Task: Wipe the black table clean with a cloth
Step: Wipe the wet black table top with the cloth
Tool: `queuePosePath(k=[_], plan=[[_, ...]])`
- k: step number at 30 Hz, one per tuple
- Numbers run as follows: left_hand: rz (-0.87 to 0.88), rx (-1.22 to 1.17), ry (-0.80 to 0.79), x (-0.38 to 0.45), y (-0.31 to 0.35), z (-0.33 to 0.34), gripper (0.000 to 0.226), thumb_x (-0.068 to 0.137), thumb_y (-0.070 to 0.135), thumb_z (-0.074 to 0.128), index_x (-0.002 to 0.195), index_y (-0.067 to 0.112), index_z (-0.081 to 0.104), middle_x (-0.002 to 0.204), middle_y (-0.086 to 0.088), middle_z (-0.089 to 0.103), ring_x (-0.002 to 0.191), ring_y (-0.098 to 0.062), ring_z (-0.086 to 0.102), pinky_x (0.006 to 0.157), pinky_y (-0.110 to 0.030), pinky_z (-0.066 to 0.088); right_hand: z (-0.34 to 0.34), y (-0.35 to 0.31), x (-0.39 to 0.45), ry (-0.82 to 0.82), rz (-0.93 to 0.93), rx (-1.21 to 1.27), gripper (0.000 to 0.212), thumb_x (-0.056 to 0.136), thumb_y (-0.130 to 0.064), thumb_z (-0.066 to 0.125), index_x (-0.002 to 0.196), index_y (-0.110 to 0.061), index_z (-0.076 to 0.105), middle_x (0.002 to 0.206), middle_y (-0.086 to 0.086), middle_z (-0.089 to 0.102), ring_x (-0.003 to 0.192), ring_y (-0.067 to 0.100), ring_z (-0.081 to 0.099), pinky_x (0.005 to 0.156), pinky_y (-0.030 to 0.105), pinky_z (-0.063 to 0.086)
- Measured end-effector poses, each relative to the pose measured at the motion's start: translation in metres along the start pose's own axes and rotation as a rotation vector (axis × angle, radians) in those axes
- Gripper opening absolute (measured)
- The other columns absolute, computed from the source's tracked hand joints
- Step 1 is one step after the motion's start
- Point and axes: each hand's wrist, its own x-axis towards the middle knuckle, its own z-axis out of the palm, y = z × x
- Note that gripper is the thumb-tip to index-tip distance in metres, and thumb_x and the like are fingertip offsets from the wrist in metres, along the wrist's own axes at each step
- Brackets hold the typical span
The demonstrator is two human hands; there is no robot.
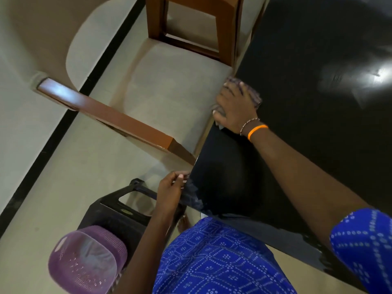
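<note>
The glossy black table [307, 85] fills the right side of the head view, its left edge running down the middle. My right hand [234, 107] presses a striped purple-grey cloth [252, 94] flat on the table right at that left edge, with part of the cloth hanging over the side. My left hand [170, 192] sits lower, fingers curled with their tips on the table's near corner, holding nothing I can make out.
A wooden chair [191, 24] stands against the table's left edge, and a brown wooden rail [110, 117] slants across the pale floor. Below my left hand is a black plastic stool [118, 213] with a purple basket [84, 259] on it.
</note>
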Motion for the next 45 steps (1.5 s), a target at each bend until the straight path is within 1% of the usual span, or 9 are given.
queuePosePath(k=[5,9,14,17,25,34,39,43,45], plan=[[0.033,-0.031,-0.029,0.001,-0.018,-0.013,0.032,0.097,0.005,0.034,0.091,0.02,0.062,0.102,-0.009,0.065,0.094,-0.023,0.062,0.078,-0.031,0.051,0.022,-0.072,-0.063,0.041,-0.049,0.022,0.04,0.078,-0.043,0.038,0.096,-0.014,0.058,0.11,0.01,0.061,0.12,0.032,0.049,0.108,0.058,0.025],[0.017,-0.071,-0.031,-0.003,-0.03,-0.027,0.032,0.095,0.001,0.034,0.088,0.019,0.06,0.091,-0.005,0.063,0.086,-0.02,0.058,0.073,-0.025,0.047,0.041,-0.133,-0.115,0.06,-0.064,0.037,0.036,0.079,-0.045,0.039,0.098,-0.022,0.059,0.113,0.004,0.063,0.124,0.028,0.049,0.109,0.057,0.025],[-0.025,-0.17,-0.103,-0.015,-0.048,-0.039,0.029,0.099,0.015,0.033,0.098,0.011,0.062,0.1,-0.011,0.066,0.094,-0.024,0.061,0.085,-0.033,0.049,0.06,-0.173,-0.159,0.088,0.012,0.026,0.046,0.083,-0.047,0.038,0.12,-0.025,0.053,0.131,0.002,0.056,0.132,0.028,0.041,0.109,0.056,0.023],[-0.022,-0.21,-0.162,-0.02,-0.051,-0.037,0.026,0.099,0.019,0.037,0.099,0.012,0.063,0.097,-0.009,0.067,0.091,-0.021,0.062,0.082,-0.03,0.049,0.065,-0.167,-0.174,0.073,0.071,0.008,0.054,0.087,-0.048,0.037,0.137,-0.027,0.039,0.146,0.001,0.042,0.139,0.028,0.031,0.112,0.055,0.017],[0.062,-0.108,-0.208,-0.022,-0.048,-0.033,0.021,0.095,0.009,0.046,0.114,0.003,0.055,0.109,-0.014,0.061,0.088,-0.015,0.061,0.083,-0.026,0.051,0.063,-0.101,-0.266,0.11,0.529,0.014,0.061,0.088,-0.046,0.026,0.146,-0.029,0.024,0.156,-0.001,0.023,0.145,0.026,0.014,0.115,0.048,0.003],[0.157,0.076,-0.226,-0.012,-0.046,-0.04,0.024,0.094,0.011,0.05,0.117,0.006,0.057,0.107,-0.008,0.06,0.084,-0.01,0.056,0.066,-0.016,0.046,0.058,-0.089,-0.296,0.19,1.036,0.08,0.072,0.08,-0.052,0.01,0.148,-0.027,0.019,0.157,0.003,0.017,0.145,0.033,0.01,0.114,0.057,0.004],[0.244,0.204,-0.218,-0.01,-0.043,-0.04,0.021,0.093,0.014,0.05,0.113,0.008,0.057,0.112,-0.012,0.061,0.093,-0.019,0.058,0.077,-0.027,0.046,0.063,-0.155,-0.227,0.12,0.854,0.106,0.071,0.081,-0.047,0.014,0.147,-0.024,0.021,0.157,0.006,0.017,0.144,0.038,0.011,0.111,0.062,0.001],[0.282,0.259,-0.196,-0.017,-0.038,-0.037,0.022,0.094,0.01,0.048,0.115,0.011,0.054,0.114,-0.008,0.059,0.095,-0.016,0.057,0.071,-0.022,0.045,0.067,-0.204,-0.18,0.114,0.577,0.109,0.06,0.088,-0.039,0.032,0.146,-0.023,0.026,0.156,0.007,0.022,0.144,0.036,0.014,0.111,0.062,0.0],[0.354,0.322,-0.096,-0.024,-0.037,-0.031,0.03,0.091,0.006,0.049,0.122,0.01,0.049,0.122,-0.009,0.056,0.104,-0.018,0.056,0.082,-0.027,0.048,0.068,-0.204,-0.181,0.13,0.464,0.127,0.059,0.09,-0.039,0.036,0.146,-0.026,0.025,0.156,0.004,0.021,0.145,0.033,0.01,0.113,0.057,-0.001]])
